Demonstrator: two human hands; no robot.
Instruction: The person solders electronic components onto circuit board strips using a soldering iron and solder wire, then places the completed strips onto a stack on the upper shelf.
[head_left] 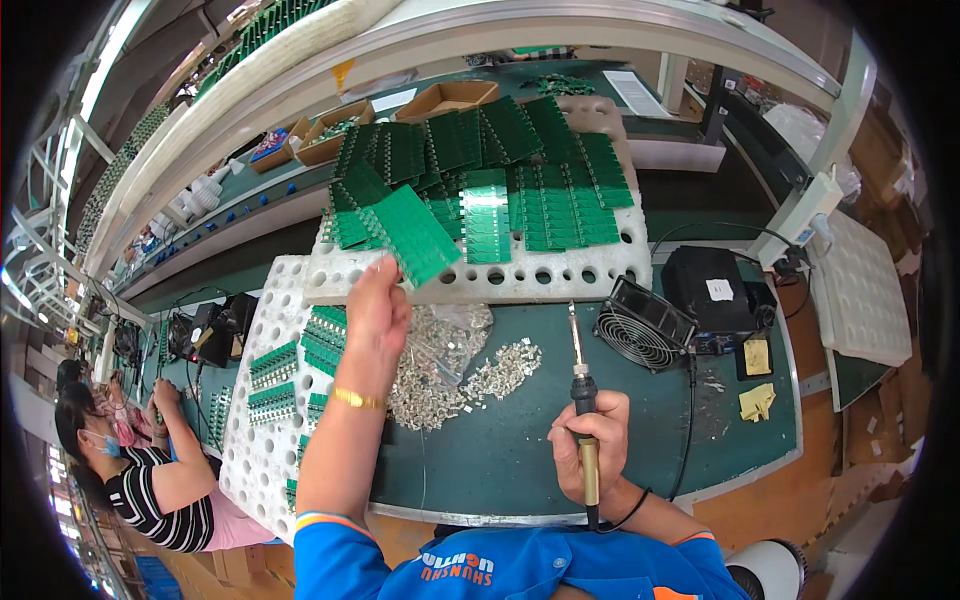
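Note:
My left hand [378,305] pinches the near corner of a green circuit board panel [412,235], lifted and tilted in front of a foam tray. More green circuit board panels [545,205] lie in overlapping rows on that white foam tray [470,285], which has round holes along its edge. In my right hand [592,450] is a soldering iron [585,395], held upright with its tip pointing away from me and touching nothing. Between my arms, a heap of small metallic parts [430,390] spreads on the green mat, next to a clear plastic bag [455,335].
A black fan [642,325] and a black soldering station [708,295] stand at the right, beside a yellow sponge [757,403]. Another foam board [240,440] with circuit boards lies left. Cardboard boxes [450,97] sit behind. A co-worker [160,480] sits at far left. A metal frame crosses overhead.

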